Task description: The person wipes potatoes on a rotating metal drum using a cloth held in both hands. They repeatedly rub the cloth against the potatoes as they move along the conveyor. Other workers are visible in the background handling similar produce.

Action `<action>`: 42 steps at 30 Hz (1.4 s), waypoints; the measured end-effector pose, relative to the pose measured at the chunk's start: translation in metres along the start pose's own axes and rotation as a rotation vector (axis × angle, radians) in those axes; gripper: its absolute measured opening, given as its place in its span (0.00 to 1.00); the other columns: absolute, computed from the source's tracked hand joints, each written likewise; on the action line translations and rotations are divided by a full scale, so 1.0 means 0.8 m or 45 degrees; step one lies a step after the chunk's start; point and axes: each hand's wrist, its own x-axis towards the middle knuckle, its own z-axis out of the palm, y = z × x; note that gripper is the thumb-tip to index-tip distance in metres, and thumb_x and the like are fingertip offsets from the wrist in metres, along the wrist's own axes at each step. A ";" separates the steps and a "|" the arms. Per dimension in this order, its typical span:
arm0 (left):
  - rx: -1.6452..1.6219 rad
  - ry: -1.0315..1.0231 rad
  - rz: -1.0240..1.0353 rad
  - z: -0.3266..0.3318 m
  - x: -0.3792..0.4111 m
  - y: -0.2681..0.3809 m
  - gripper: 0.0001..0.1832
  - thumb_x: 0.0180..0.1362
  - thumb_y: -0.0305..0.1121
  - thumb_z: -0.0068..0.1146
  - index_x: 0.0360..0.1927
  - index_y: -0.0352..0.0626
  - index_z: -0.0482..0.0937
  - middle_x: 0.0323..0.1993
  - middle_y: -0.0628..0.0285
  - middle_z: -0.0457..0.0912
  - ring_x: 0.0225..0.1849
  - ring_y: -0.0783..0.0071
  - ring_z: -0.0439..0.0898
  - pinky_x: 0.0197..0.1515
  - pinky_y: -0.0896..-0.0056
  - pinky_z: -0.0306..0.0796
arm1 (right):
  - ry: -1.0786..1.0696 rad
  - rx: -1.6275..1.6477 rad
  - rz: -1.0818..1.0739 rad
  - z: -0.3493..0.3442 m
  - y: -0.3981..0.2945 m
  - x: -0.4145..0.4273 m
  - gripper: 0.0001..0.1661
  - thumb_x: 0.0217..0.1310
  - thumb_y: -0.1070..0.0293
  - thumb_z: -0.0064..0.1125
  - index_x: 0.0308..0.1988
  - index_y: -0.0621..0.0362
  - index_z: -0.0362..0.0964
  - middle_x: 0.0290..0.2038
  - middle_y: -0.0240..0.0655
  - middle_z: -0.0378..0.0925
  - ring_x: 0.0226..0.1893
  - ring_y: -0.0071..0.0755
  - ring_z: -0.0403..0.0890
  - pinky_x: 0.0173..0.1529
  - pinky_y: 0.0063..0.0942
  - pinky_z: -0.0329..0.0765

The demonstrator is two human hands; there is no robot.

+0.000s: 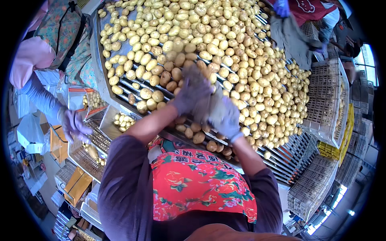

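Observation:
Many potatoes point(259, 75) lie spread over a metal roller table point(132, 87) before me. My left hand point(193, 90), in a grey-purple glove, is low over the rollers among darker potatoes; its fingers are blurred by motion. Close beside it on the right is my right hand point(224, 116), gloved the same way, also blurred at the fingers. A blurred greyish shape lies between the two hands, and I cannot tell whether either holds anything. Several brownish potatoes point(198, 137) rest on the rollers near the table edge, just below my hands.
A co-worker's gloved hand point(75, 125) hangs at the left above crates holding potatoes. Another co-worker's gloved hand point(281, 7) is at the far right side of the table. Plastic crates point(321, 96) stand along the right end, with a yellow crate point(330, 149) below. Bare rollers point(297, 161) show at the lower right.

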 end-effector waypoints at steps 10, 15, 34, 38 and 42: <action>-0.454 0.227 -0.057 0.004 -0.054 0.005 0.29 0.56 0.39 0.56 0.64 0.58 0.72 0.64 0.60 0.74 0.65 0.63 0.72 0.68 0.48 0.60 | 0.032 -0.006 -0.107 0.006 0.002 -0.037 0.49 0.47 0.58 0.64 0.66 0.64 0.58 0.55 0.53 0.70 0.54 0.59 0.72 0.59 0.48 0.67; -0.979 0.595 -0.522 -0.062 -0.027 -0.068 0.25 0.56 0.43 0.58 0.57 0.47 0.78 0.51 0.55 0.82 0.56 0.55 0.79 0.58 0.63 0.72 | -0.168 0.964 0.172 -0.035 -0.026 0.060 0.31 0.60 0.76 0.63 0.62 0.66 0.65 0.55 0.40 0.78 0.54 0.31 0.79 0.61 0.28 0.74; -0.232 0.333 -0.900 -0.039 0.059 -0.202 0.43 0.57 0.32 0.56 0.77 0.62 0.53 0.78 0.56 0.49 0.79 0.48 0.43 0.69 0.30 0.53 | -0.105 0.041 -0.111 0.087 -0.077 0.148 0.53 0.41 0.49 0.71 0.64 0.64 0.62 0.61 0.48 0.67 0.60 0.52 0.69 0.64 0.53 0.62; -0.308 0.448 -0.508 -0.026 -0.025 -0.163 0.43 0.49 0.29 0.61 0.73 0.58 0.63 0.73 0.54 0.61 0.72 0.45 0.60 0.69 0.47 0.60 | -0.139 0.252 -0.246 0.056 -0.049 0.124 0.46 0.38 0.56 0.70 0.60 0.56 0.67 0.59 0.42 0.71 0.58 0.50 0.71 0.63 0.49 0.66; -1.097 0.680 -0.542 0.010 0.003 -0.212 0.33 0.57 0.25 0.54 0.68 0.51 0.68 0.66 0.50 0.69 0.65 0.47 0.71 0.65 0.53 0.67 | -0.261 0.764 -0.038 0.039 -0.036 0.130 0.35 0.42 0.64 0.68 0.54 0.56 0.74 0.54 0.42 0.76 0.56 0.51 0.75 0.61 0.40 0.70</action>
